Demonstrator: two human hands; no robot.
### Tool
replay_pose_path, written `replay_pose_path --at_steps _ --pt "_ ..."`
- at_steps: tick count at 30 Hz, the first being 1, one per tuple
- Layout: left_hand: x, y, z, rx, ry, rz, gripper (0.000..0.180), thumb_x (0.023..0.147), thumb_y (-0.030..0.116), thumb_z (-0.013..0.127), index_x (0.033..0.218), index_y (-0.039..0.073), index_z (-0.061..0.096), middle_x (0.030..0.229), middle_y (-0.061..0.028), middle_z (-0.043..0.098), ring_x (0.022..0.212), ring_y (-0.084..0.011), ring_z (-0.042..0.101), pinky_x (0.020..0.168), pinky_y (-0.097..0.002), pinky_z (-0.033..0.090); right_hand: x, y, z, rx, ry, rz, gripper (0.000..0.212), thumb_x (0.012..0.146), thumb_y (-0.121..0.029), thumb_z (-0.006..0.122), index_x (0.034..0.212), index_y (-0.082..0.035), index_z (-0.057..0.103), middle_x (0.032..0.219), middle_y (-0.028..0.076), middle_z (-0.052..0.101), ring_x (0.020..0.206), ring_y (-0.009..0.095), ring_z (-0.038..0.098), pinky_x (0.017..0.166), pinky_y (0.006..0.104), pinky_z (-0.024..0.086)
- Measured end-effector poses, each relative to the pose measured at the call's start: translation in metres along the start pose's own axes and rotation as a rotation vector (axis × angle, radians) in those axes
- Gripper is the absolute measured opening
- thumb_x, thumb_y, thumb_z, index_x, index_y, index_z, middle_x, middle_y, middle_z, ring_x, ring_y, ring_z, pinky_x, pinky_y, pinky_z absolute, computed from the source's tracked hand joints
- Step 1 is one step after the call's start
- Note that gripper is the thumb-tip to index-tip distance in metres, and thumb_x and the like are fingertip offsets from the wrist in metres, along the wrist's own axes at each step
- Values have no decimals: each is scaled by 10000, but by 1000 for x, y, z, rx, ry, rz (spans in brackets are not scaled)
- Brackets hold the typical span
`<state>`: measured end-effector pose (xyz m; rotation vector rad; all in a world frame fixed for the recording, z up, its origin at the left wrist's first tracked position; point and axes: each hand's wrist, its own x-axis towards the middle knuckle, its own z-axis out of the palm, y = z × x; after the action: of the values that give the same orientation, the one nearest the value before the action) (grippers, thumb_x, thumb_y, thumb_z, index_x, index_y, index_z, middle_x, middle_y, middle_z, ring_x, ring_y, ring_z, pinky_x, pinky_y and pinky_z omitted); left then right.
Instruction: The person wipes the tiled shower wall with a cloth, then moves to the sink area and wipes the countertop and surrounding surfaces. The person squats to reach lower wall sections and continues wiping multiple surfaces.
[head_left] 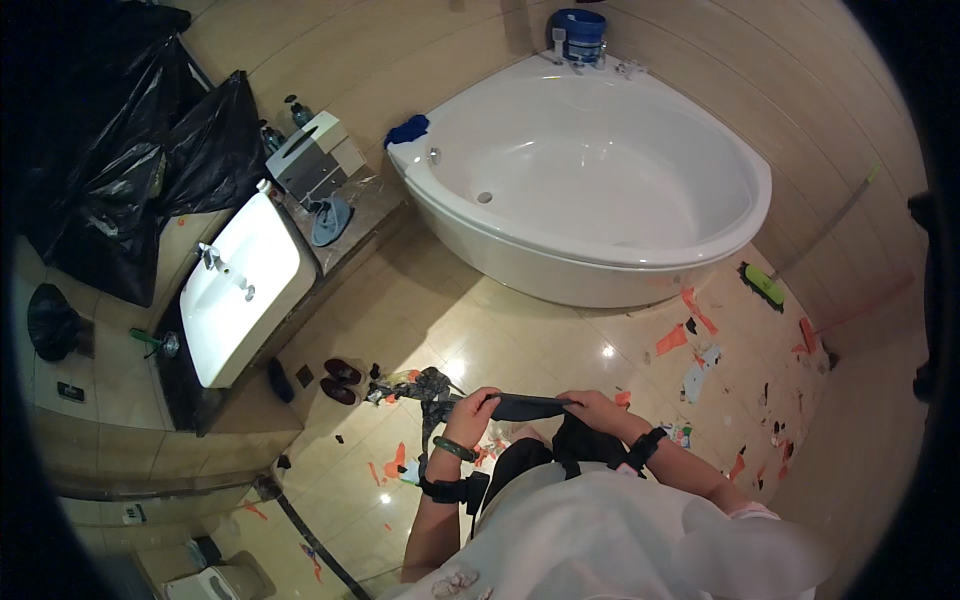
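Stretched between my two hands in front of my body is a black plastic or cloth strip (pixel 530 407); its exact kind I cannot tell. My left hand (pixel 468 417), with a green bangle (pixel 455 448) at the wrist, pinches one end. The other end is gripped by my right hand (pixel 598 412). A dark band sits on each forearm. Beside my left hand is a crumpled black plastic bundle (pixel 435 390); whether it joins the strip is unclear.
Orange and white scraps (pixel 672 338) litter the tiled floor. A white corner bathtub (pixel 590 260) stands ahead, with a green brush (pixel 763 287) to its right. On the left are a sink (pixel 250 255), black plastic sheeting (pixel 110 190) and dark red shoes (pixel 340 385).
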<state>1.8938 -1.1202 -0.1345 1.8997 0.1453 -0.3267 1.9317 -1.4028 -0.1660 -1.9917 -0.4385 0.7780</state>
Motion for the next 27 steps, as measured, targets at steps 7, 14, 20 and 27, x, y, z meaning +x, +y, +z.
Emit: replay_pose_path --at_steps 7,14,20,27 --pt "30 -2 -15 -123 14 -53 237 945 167 585 1124 18 628 876 -58 664 807 -136 602 742 -285 494 50 1 -24 -55 -40 -68 270 944 -142 526 1177 -38 615 1085 183 667 995 345 635 866 386 498" --pt "94 12 -43 4 77 -189 230 954 174 577 1123 25 622 896 -96 688 834 -162 643 769 -293 506 136 -2 -69 -19 -128 -114 273 934 -120 524 1176 -41 621 1053 199 667 967 346 639 858 390 502" --pt "168 24 -52 0 181 -53 238 953 186 569 1115 18 619 914 -124 686 824 -196 651 765 -309 511 208 -1 -125 -60 -177 -169 253 928 -129 531 1141 -41 637 1023 210 666 952 347 641 841 387 503" --pt "245 60 -44 0 211 -102 228 946 193 557 1094 32 622 935 -138 678 861 -252 654 770 -339 507 269 12 -194 21 -294 -49 269 937 -127 526 1159 -9 620 1052 155 676 1007 260 626 897 345 470"
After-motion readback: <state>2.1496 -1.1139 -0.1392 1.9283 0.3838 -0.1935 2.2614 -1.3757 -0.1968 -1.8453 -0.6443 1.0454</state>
